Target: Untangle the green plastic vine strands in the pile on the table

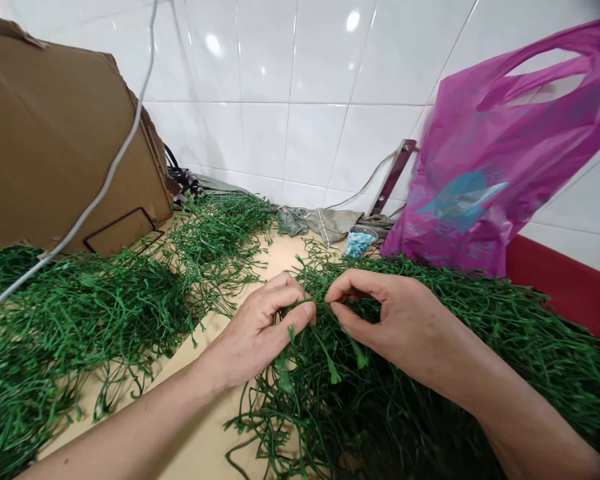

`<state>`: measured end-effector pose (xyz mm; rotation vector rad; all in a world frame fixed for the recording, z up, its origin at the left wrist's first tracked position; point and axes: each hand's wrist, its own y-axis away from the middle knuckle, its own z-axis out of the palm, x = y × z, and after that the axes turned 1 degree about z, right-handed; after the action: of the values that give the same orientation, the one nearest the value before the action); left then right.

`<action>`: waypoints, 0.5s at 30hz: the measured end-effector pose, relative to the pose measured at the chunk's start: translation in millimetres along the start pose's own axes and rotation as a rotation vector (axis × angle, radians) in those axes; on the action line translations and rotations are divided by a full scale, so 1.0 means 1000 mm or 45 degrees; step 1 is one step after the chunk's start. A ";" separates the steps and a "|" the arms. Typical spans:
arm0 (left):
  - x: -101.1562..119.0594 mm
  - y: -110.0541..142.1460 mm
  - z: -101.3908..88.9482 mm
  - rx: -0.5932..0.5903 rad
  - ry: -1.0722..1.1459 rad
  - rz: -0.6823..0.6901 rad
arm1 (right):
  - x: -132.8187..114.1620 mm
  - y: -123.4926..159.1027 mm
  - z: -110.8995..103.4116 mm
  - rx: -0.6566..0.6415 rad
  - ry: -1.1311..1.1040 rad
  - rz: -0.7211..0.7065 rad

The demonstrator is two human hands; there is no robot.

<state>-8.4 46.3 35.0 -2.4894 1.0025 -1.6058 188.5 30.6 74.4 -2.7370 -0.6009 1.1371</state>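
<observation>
Left hand (257, 331) half closed, pinching plastic vine stems (320, 297) — right hand (395, 320) curled, thumb and forefinger on the same stems — on the cream counter (200, 447), right heap (540, 347) dense and tangled, left heap (80, 313) spread looser

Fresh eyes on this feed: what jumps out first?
Green artificial vine strands sprawl across the foreground, and the left hand and right hand pinch them at centre. A magenta plastic bag stands at right against the white tile wall, and a brown cardboard box sits at left.
</observation>
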 end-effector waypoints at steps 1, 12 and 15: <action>0.001 0.000 0.001 0.002 0.003 -0.011 | -0.001 0.000 0.004 0.067 0.055 -0.024; 0.011 0.009 0.004 0.159 0.106 -0.062 | 0.021 0.004 -0.049 0.677 0.317 0.305; 0.005 0.007 0.009 0.178 -0.045 -0.047 | 0.012 0.007 -0.047 0.466 0.412 0.162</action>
<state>-3.8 35.2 32.3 -2.4484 0.8144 -1.5765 231.3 31.0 97.5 -2.5795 -0.1596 0.7120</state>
